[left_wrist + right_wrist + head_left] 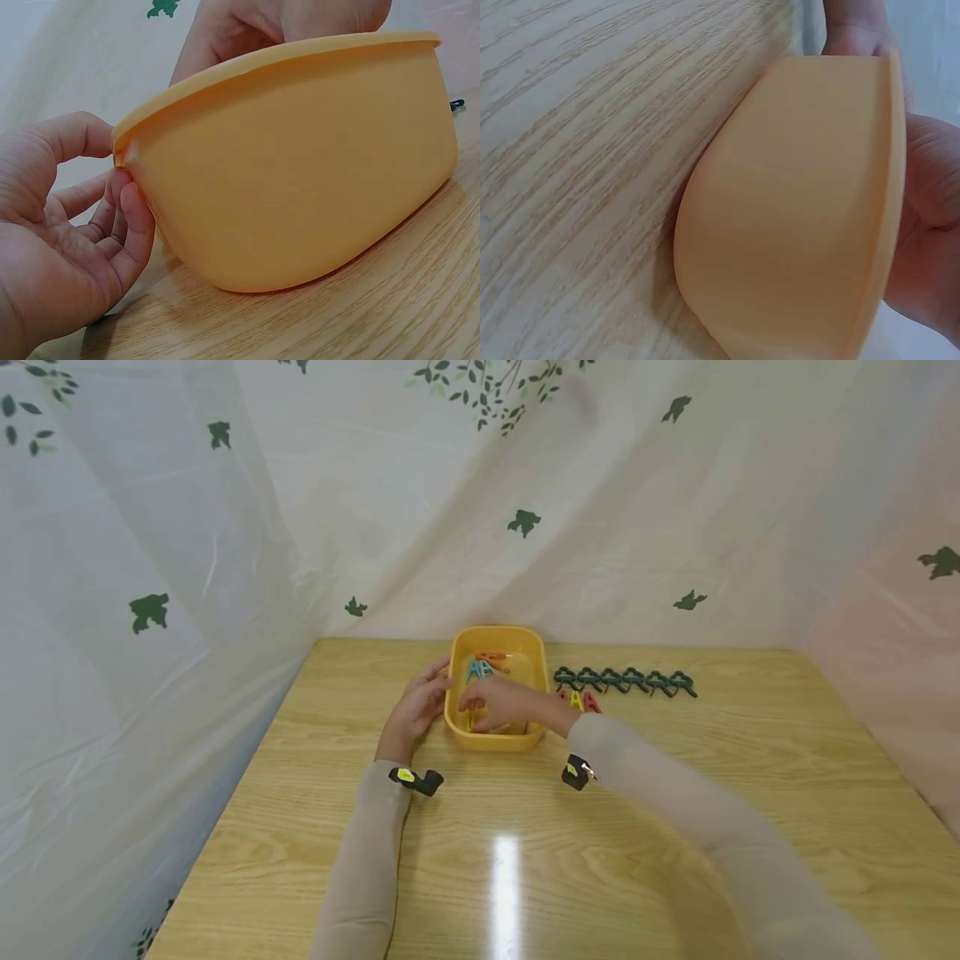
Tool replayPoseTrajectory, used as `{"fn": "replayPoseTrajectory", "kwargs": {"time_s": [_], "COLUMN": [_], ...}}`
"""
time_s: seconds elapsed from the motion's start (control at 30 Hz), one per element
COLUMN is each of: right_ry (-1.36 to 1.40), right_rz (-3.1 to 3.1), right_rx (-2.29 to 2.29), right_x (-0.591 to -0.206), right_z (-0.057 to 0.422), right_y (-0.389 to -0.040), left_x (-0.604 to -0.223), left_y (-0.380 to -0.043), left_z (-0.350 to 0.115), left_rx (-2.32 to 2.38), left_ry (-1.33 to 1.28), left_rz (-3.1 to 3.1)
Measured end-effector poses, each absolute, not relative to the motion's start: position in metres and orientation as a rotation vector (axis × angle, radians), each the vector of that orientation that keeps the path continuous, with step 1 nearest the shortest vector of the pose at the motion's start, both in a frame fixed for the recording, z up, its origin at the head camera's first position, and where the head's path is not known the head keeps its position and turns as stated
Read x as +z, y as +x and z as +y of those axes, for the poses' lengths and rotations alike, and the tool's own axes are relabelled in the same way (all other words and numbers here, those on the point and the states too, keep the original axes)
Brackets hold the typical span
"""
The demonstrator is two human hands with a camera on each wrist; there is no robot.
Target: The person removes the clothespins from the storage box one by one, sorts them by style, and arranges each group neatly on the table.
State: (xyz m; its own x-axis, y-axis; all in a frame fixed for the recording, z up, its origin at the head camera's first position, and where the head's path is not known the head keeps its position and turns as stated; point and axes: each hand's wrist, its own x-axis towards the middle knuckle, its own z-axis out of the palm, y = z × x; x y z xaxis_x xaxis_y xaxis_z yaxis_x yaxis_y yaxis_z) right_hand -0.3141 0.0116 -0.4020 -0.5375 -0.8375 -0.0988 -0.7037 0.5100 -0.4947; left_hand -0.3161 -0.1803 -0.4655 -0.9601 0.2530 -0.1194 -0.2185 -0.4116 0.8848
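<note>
A yellow plastic tub [498,742] stands near the table's far edge. At its left side my left hand [415,713] holds the rim, thumb above and curled fingers beneath it in the left wrist view. My right hand [512,702] reaches down inside the tub with bent fingers; the tub wall [787,210] hides them in the right wrist view, so whether they pinch anything is unclear. Beyond that hand lie light-blue clothespins [478,669] and an orange clothespin [491,657]. A bit of yellow shows below its fingertips.
Right of the tub, several dark green clips [625,680] form a row on the wooden table [750,760]. In front of them lie a yellow clothespin [576,700] and red clothespins [592,702], partly behind my right forearm. A patterned white curtain [420,543] hangs behind.
</note>
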Motion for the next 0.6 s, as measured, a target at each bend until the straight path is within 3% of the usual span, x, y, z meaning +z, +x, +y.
{"fn": "replayPoseTrajectory", "kwargs": {"time_s": [0.6], "right_ry": [-1.29], "right_rz": [2.465], "right_rx": [-0.521], "right_x": [-0.416], "right_z": [0.001], "right_y": [-0.326], "left_x": [-0.465], "left_y": [-0.317], "left_z": [-0.18], "left_rx": [2.414], "left_ry": [0.03], "left_rz": [1.532]}}
